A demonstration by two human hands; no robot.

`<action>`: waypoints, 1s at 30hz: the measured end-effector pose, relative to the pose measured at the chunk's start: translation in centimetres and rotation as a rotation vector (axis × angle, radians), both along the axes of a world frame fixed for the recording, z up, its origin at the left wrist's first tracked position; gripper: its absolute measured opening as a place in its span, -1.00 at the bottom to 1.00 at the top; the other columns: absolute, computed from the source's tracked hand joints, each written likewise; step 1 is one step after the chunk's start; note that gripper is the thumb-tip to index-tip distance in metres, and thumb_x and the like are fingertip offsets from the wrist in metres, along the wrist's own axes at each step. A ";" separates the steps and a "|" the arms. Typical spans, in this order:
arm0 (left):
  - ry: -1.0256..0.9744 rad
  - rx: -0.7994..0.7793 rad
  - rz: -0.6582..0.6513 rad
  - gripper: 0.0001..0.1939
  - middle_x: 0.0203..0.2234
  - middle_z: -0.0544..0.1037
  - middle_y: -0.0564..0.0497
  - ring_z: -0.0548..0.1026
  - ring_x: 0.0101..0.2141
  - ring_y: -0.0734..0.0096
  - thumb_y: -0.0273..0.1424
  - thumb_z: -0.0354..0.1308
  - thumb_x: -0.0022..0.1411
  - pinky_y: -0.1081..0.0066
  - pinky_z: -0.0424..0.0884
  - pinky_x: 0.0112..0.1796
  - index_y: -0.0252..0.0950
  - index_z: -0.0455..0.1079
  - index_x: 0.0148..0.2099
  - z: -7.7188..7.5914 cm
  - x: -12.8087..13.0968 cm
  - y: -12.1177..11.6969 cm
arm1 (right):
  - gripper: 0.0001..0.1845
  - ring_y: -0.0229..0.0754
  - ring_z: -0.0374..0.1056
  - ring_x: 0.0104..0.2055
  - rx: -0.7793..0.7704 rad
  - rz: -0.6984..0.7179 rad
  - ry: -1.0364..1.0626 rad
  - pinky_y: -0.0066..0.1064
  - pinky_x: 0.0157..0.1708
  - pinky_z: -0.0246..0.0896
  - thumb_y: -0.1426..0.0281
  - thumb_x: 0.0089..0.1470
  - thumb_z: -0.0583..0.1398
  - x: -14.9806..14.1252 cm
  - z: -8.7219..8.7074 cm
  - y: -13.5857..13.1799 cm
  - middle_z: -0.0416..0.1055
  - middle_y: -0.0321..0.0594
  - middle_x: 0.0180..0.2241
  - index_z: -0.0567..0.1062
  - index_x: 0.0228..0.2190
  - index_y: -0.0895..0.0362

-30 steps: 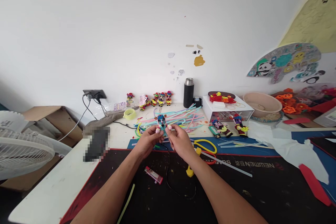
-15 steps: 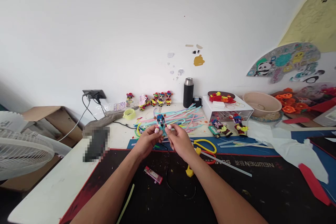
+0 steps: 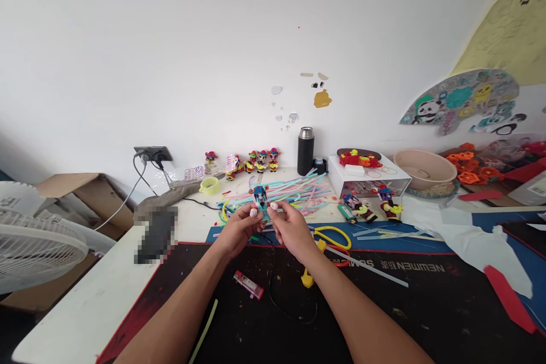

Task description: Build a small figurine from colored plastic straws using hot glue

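Note:
A small blue and black figure [image 3: 260, 197] made of plastic strips is pinched from both sides between my left hand [image 3: 237, 229] and my right hand [image 3: 290, 229], above the black desk mat [image 3: 426, 307]. Fingers of both hands are closed on it, thumbs up. Behind the figure lies a heap of pastel plastic strips [image 3: 294, 189]. Yellow-handled scissors [image 3: 330, 237] lie just right of my right hand. A pink lighter [image 3: 248, 284] lies on the mat below my left wrist.
Several finished figures [image 3: 256, 161] stand along the wall, two more [image 3: 371, 205] lie by a white box [image 3: 369, 177]. A black flask [image 3: 306, 151], beige bowl [image 3: 425, 168], blurred phone [image 3: 156, 234], white fan [image 3: 29, 239] at left, cardboard box [image 3: 85, 193], white plastic sheet [image 3: 473, 244].
Hands and figure stay almost still; the view shifts very slightly.

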State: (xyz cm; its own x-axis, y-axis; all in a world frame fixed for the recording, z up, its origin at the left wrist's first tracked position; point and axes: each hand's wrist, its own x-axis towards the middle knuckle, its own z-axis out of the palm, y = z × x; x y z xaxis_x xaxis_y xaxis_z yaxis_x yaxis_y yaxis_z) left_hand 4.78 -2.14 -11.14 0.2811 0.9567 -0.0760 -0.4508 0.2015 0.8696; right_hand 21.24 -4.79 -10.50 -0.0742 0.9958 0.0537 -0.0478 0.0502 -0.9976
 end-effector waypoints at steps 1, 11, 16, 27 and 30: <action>-0.001 0.002 -0.001 -0.56 -0.54 0.51 0.12 0.52 -0.52 0.47 -0.36 0.65 -0.16 0.50 0.38 -0.46 -0.32 0.49 -0.30 0.0 0.0 0.0 | -0.58 -0.32 0.13 -0.73 0.000 0.001 -0.001 -0.49 -0.73 -0.02 -0.02 0.23 0.23 0.0 0.0 0.0 0.24 -0.50 -0.67 0.44 -0.21 0.09; -0.001 0.002 0.002 -0.55 -0.53 0.49 0.13 0.51 -0.52 0.47 -0.35 0.64 -0.15 0.48 0.37 -0.46 -0.32 0.49 -0.27 -0.3 -0.2 0.2 | -0.60 -0.33 0.12 -0.73 0.002 0.008 -0.007 -0.50 -0.74 -0.02 0.00 0.26 0.22 0.0 -0.1 -0.1 0.25 -0.50 -0.66 0.43 -0.19 0.09; 0.001 -0.001 0.012 -0.55 -0.54 0.47 0.14 0.51 -0.52 0.46 -0.33 0.65 -0.16 0.48 0.36 -0.47 -0.31 0.45 -0.33 -0.4 -0.1 0.2 | -0.63 -0.33 0.12 -0.73 0.003 0.014 -0.018 -0.50 -0.74 -0.02 0.03 0.26 0.22 -0.1 -0.3 0.1 0.25 -0.50 -0.66 0.42 -0.18 0.09; -0.025 -0.010 0.031 -0.59 -0.54 0.51 0.11 0.52 -0.50 0.48 -0.35 0.65 -0.13 0.50 0.41 -0.43 -0.32 0.47 -0.38 -0.6 -0.4 0.5 | -0.65 -0.33 0.13 -0.73 -0.008 0.047 -0.053 -0.51 -0.73 0.04 0.10 0.26 0.23 -0.2 -0.8 0.1 0.26 -0.52 -0.65 0.44 -0.10 0.10; -0.025 -0.005 0.056 -0.59 -0.55 0.52 0.11 0.50 -0.51 0.50 -0.33 0.65 -0.13 0.49 0.42 -0.41 -0.33 0.48 -0.38 -0.9 -0.5 0.7 | -0.61 -0.34 0.13 -0.73 -0.015 0.049 -0.047 -0.50 -0.73 0.03 0.05 0.24 0.24 -0.2 -0.8 0.1 0.26 -0.50 -0.64 0.45 -0.13 0.10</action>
